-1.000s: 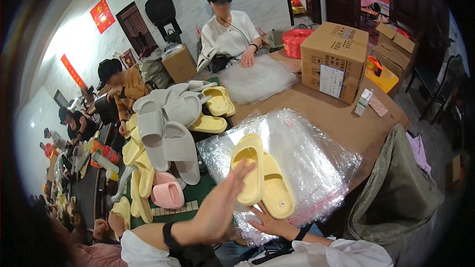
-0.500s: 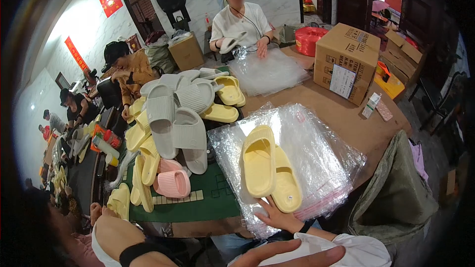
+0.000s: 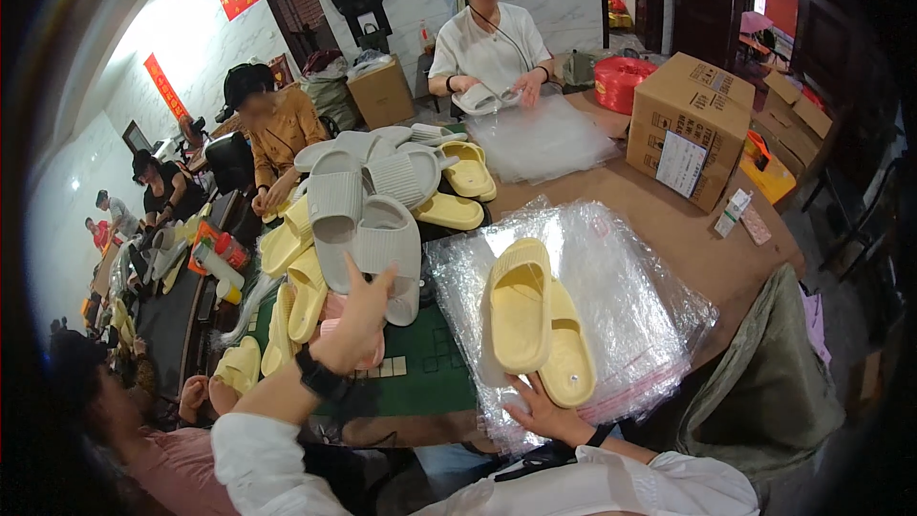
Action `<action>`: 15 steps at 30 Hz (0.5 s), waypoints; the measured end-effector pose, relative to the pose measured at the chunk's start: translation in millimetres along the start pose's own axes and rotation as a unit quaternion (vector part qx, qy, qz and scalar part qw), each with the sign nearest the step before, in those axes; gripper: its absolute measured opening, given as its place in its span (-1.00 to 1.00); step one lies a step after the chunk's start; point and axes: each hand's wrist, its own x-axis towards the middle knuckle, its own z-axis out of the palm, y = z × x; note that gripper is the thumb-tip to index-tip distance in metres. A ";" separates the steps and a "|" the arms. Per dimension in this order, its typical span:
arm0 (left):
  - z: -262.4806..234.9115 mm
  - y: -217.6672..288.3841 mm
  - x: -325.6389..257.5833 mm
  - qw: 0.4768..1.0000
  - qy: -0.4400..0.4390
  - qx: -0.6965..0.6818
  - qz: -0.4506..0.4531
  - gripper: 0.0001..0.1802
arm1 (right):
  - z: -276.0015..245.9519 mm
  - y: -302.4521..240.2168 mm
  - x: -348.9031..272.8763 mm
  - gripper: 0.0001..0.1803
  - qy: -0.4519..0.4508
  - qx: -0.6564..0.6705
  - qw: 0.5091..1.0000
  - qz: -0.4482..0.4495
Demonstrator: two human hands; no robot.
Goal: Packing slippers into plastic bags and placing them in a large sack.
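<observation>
My left hand (image 3: pixel 355 320) reaches over the pile, index finger and thumb stretched apart, with nothing held. Its fingertips are beside a grey slipper (image 3: pixel 390 241); whether they touch it I cannot tell. Partly behind the hand and wrist lies a pink slipper (image 3: pixel 373 349). My right hand (image 3: pixel 552 413) rests with spread fingers at the near edge of a stack of clear plastic bags (image 3: pixel 630 306), close to the heels of two yellow slippers. One yellow slipper (image 3: pixel 519 325) overlaps the other yellow slipper (image 3: pixel 570 363) on the bags.
Grey and yellow slippers are heaped at the left. Across the table a person (image 3: pixel 492 48) handles a grey slipper over more clear bags (image 3: pixel 544 143). A cardboard box (image 3: pixel 693 124) and a red twine roll (image 3: pixel 621 82) stand at the far right. Other people sit along the left.
My left hand has moved from the lower edge forward and left to the grey slippers. My right hand stays by the yellow pair. The view has shifted slightly.
</observation>
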 end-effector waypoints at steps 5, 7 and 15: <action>7.3 -2.4 65.2 0.997 0.048 -0.022 -0.061 0.10 | -5.8 -0.8 2.3 -0.37 -0.003 0.007 1.000 -0.006; 8.6 -8.5 75.1 0.993 0.073 0.030 -0.084 0.11 | -3.1 1.1 -1.6 -0.37 -0.008 0.019 1.000 0.005; 0.2 -46.3 90.0 0.991 0.132 0.039 -0.002 0.11 | -5.2 4.7 2.0 -0.31 -0.019 0.020 1.000 -0.004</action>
